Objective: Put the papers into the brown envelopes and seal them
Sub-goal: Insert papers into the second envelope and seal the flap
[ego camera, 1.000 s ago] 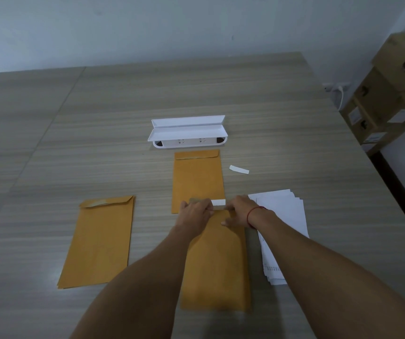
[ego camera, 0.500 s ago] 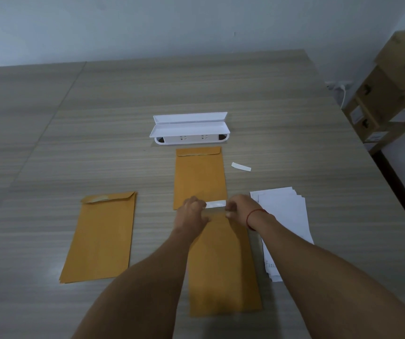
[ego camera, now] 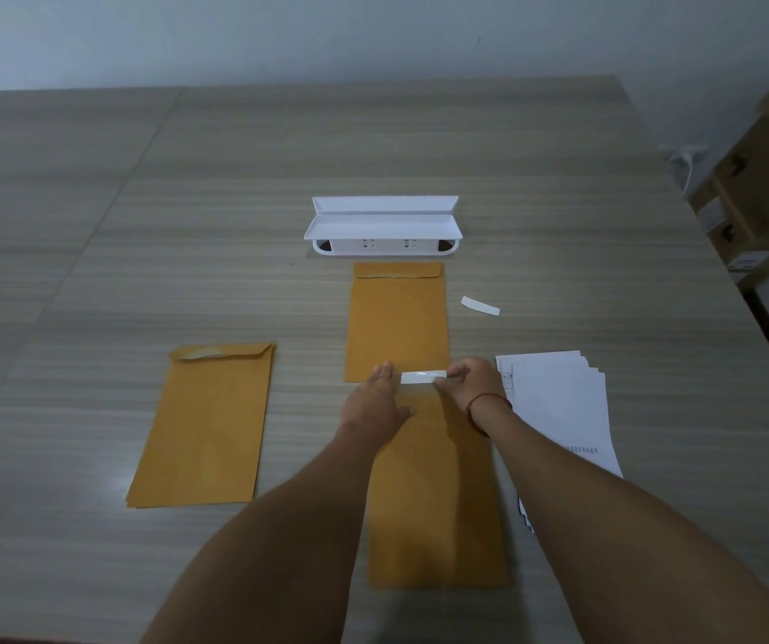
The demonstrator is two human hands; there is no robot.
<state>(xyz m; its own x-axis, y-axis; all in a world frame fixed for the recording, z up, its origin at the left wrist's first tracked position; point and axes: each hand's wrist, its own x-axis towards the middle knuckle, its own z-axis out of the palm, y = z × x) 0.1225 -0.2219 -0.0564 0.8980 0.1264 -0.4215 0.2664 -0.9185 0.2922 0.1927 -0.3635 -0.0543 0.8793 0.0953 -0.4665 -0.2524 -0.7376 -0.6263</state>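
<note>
A brown envelope (ego camera: 436, 495) lies lengthwise in front of me, its top end under my hands. My left hand (ego camera: 375, 402) rests flat on that end, fingers spread. My right hand (ego camera: 470, 376) pinches a white peel-off strip (ego camera: 422, 376) that stretches leftward toward my left hand's fingertips. A second brown envelope (ego camera: 396, 318) lies farther back with its flap folded down. A third brown envelope (ego camera: 206, 425) lies at the left, its flap slightly lifted. A fanned stack of white papers (ego camera: 559, 406) sits to the right of my right wrist.
A white open-lidded socket box (ego camera: 384, 225) stands behind the far envelope. A loose white strip (ego camera: 480, 305) lies to its right. The wooden table's (ego camera: 140, 225) right edge runs near stacked cardboard boxes (ego camera: 763, 188) by the wall.
The white strip has grown longer between my hands as my right hand drew it rightward. The envelope under my hands has shifted a little.
</note>
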